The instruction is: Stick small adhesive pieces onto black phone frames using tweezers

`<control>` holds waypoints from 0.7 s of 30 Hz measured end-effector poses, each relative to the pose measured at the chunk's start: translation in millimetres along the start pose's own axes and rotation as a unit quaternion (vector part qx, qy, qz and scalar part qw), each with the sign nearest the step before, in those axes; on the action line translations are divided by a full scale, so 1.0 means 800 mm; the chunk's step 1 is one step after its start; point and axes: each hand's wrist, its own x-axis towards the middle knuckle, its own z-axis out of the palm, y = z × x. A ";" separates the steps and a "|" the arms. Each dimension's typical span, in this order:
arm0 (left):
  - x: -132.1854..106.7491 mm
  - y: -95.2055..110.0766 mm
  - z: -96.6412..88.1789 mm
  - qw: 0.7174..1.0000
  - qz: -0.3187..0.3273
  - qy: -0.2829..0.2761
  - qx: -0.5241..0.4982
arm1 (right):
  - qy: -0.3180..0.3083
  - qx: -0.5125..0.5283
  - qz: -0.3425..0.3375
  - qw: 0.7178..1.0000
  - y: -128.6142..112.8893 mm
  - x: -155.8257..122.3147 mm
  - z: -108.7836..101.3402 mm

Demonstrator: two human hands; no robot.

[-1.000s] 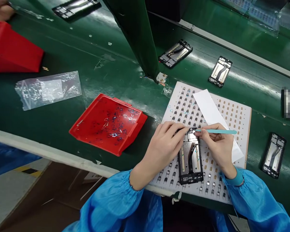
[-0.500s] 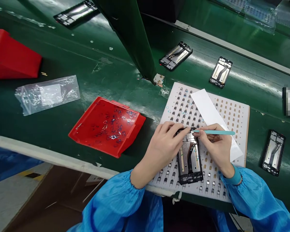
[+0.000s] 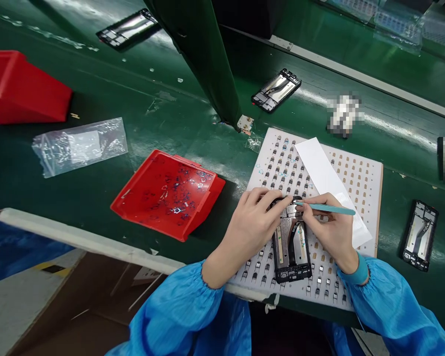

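A phone frame with its metal back plate and dark ribbon cable exposed lies upright on a white perforated board. My left hand grips the frame's upper left edge, thumb and index finger reaching to its top. In my right hand are teal tweezers, pinched between thumb and fingers. Their tip points left at the top of the frame, close to my left fingertips. Whatever the tip touches is too small to make out. Rows of small metal pieces sit on the board around the frame.
A white paper strip lies across the board. Left of it stand a red bin with small scraps, a see-through bag and another red bin. More phone frames lie around. A green post rises behind the board.
The tweezers have tilted, their outer end now lower and slightly further left. My left hand and the phone frame stay almost still. The view has shifted slightly.
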 end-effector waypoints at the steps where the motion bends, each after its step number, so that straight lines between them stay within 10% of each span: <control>1: 0.000 0.000 0.000 1.000 0.000 -0.001 -0.002 | -0.002 -0.006 -0.013 1.000 -0.001 0.000 0.000; 21: 0.006 -0.008 -0.006 0.970 -0.115 -0.043 -0.211 | -0.003 -0.042 -0.081 0.996 0.001 0.004 -0.002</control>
